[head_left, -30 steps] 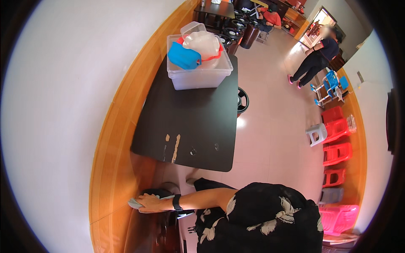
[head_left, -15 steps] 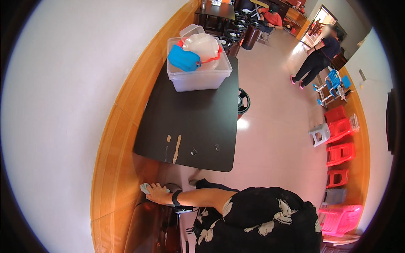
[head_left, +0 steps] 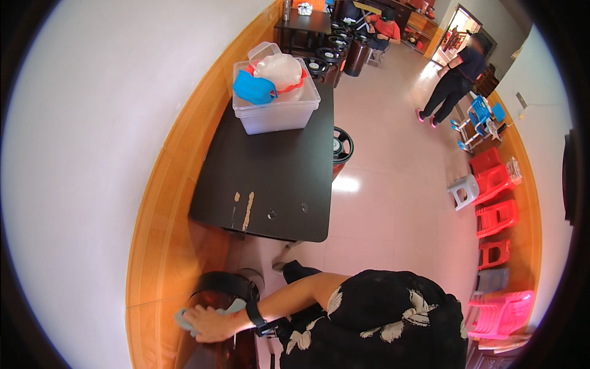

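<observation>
One hand [head_left: 212, 323] is doing all the work from where I'm standing: the left one, watch on the wrist, pressed flat on a pale grey-blue cloth [head_left: 184, 320] against the top of a dark round stool [head_left: 224, 289] by the orange wall panel [head_left: 163, 246]. Fingers look laid over the rag, not pinching it. Can't see the right hand at all. My guess for doing this well: keep the palm flat, work around the rim in overlapping passes, and refold to a clean face. Black table [head_left: 276, 178] with the clear plastic bin [head_left: 276, 111] sits just beyond.
</observation>
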{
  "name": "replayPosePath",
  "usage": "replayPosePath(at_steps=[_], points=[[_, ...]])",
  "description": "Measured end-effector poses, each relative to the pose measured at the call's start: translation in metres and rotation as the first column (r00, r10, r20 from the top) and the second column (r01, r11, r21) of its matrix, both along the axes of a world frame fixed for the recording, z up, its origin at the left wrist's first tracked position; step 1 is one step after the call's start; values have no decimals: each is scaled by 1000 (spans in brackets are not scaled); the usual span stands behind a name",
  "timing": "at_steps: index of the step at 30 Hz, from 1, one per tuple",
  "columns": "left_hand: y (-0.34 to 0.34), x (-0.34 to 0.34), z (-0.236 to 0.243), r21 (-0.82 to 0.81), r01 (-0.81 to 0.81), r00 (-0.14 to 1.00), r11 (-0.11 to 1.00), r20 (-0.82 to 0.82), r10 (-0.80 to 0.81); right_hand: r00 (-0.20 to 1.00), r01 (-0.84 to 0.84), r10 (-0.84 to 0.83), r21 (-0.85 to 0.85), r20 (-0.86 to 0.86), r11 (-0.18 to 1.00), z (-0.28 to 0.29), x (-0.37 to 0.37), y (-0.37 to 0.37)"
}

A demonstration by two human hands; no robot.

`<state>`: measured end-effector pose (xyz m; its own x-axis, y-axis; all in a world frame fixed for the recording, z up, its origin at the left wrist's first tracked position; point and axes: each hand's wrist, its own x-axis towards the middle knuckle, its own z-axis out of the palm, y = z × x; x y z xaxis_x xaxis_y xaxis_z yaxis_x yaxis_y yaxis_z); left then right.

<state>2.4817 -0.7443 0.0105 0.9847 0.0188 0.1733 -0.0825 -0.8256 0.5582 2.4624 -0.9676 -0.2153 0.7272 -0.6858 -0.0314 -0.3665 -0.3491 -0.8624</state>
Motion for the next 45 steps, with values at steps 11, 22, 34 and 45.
replayPosePath(at_steps=[11, 22, 34, 45], points=[[85, 20, -65, -192, 98, 994, 977, -30, -105, 665, -292, 654, -680, 362, 673, 125, 66, 110], [83, -34, -67, -357, -149, 983, 922, 47, 177, 892, -326, 406, -336, 201, 883, 7, 67, 21], [118, -39, -61, 340, -72, 978, 938, 206, 0, 949, -181, 108, -231, -297, 956, -103, 57, -78], [137, -20, -57, -577, -353, 935, 736, -215, 280, 962, -129, 139, 58, -233, 990, -142, 29, -113]])
